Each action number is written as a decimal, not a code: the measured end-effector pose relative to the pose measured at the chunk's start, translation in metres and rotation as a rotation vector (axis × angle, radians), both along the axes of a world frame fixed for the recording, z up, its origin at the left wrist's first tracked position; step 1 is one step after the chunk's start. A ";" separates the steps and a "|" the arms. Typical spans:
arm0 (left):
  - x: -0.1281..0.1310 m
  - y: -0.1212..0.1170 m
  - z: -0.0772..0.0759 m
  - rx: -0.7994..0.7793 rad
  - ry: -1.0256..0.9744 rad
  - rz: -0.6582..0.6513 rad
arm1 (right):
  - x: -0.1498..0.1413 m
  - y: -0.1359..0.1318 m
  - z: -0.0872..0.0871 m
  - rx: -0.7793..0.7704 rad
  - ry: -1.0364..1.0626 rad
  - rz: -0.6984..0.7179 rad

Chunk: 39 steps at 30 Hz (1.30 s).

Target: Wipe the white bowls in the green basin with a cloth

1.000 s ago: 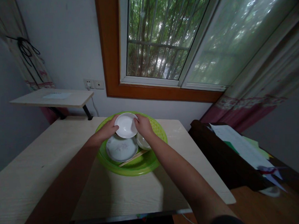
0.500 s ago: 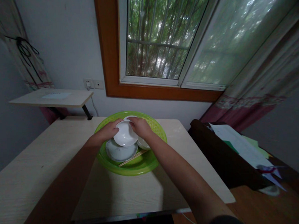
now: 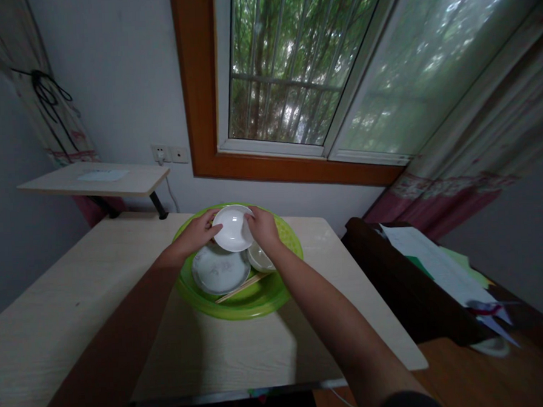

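Observation:
A small white bowl (image 3: 234, 230) is tilted toward me over the back half of a round green basin (image 3: 245, 311). My left hand (image 3: 199, 233) grips its left edge, with the thumb on the front. On the other side my right hand (image 3: 262, 228) has hold of the right edge, thumb inside the rim. Below the bowl lies a pale plate (image 3: 221, 270) with a faint pattern. Beside the plate, to its right, sits another pale bowl (image 3: 260, 259), partly hidden by my right hand. A pair of wooden chopsticks (image 3: 242, 287) rests in front of them in the basin.
The basin stands on a light wooden table (image 3: 234, 357). A raised shelf (image 3: 102, 183) with a sheet of paper is at the back left. Behind are a wall socket (image 3: 160, 153) and a barred window (image 3: 287, 75). Papers (image 3: 430, 274) lie on a dark piece of furniture at right.
Both hands have moved the white bowl up and slightly to the right, away from the plate. More of the plate and of the other bowl now shows.

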<state>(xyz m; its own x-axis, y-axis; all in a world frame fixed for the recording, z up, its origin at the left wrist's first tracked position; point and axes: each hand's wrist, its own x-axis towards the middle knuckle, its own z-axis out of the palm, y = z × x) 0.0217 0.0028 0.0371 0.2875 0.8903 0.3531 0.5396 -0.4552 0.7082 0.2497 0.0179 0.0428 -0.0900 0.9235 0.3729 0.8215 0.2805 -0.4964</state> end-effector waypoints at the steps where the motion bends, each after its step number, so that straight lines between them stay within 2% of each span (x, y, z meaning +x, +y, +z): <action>1: 0.000 0.001 -0.002 -0.002 0.009 -0.010 | 0.001 0.001 -0.001 -0.003 0.011 -0.004; 8: -0.005 0.013 -0.017 -0.011 0.058 -0.050 | 0.001 0.004 -0.006 0.008 0.001 0.128; 12: -0.005 0.013 -0.017 -0.005 0.016 -0.080 | 0.001 0.000 -0.002 0.014 -0.022 0.181; 22: -0.007 0.016 -0.018 -0.042 0.082 -0.187 | 0.001 -0.006 -0.001 0.046 -0.110 0.351; 28: -0.010 0.019 -0.021 -0.079 0.090 -0.193 | 0.003 -0.004 -0.003 0.042 -0.151 0.420; 34: -0.009 0.018 -0.020 -0.041 0.122 -0.177 | 0.001 -0.003 -0.004 0.059 -0.118 0.419; 39: -0.006 0.016 -0.015 -0.008 0.131 -0.147 | -0.003 -0.003 -0.001 0.056 -0.083 0.297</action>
<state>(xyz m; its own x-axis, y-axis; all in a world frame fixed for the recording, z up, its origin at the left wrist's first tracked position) 0.0154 0.0191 0.0223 0.4575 0.8381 0.2973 0.5560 -0.5305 0.6398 0.2471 0.0150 0.0417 -0.3853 0.8304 0.4025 0.7363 0.5396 -0.4083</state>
